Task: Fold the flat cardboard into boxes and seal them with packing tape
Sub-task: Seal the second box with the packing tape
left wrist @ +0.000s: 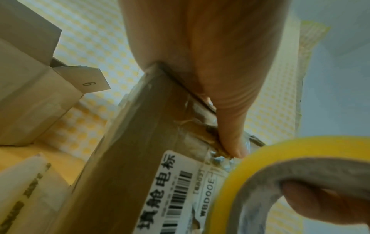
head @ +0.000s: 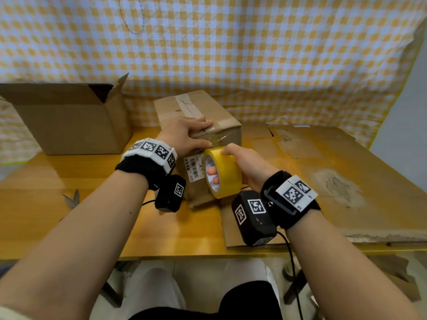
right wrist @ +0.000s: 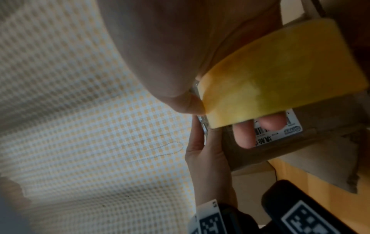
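Note:
A closed brown cardboard box [head: 198,112] stands on the table centre, with old tape along its top seam and a white barcode label [head: 194,167] on its near face. My left hand [head: 203,133] lies flat on the box top at the near edge. Its thumb [left wrist: 230,126] presses shiny clear tape onto the box [left wrist: 130,158] at that edge. My right hand [head: 220,163] grips a yellow tape roll [head: 228,179], fingers through its core and thumb on the rim, held against the near face just below the left thumb. In the right wrist view the roll [right wrist: 280,76] covers part of the label.
An open, empty-looking cardboard box [head: 69,118] stands at the back left. Flat cardboard sheets [head: 323,169] cover the right half of the wooden table [head: 46,192]. Scissors [head: 72,199] lie near my left forearm. A yellow checked cloth [head: 231,42] hangs behind.

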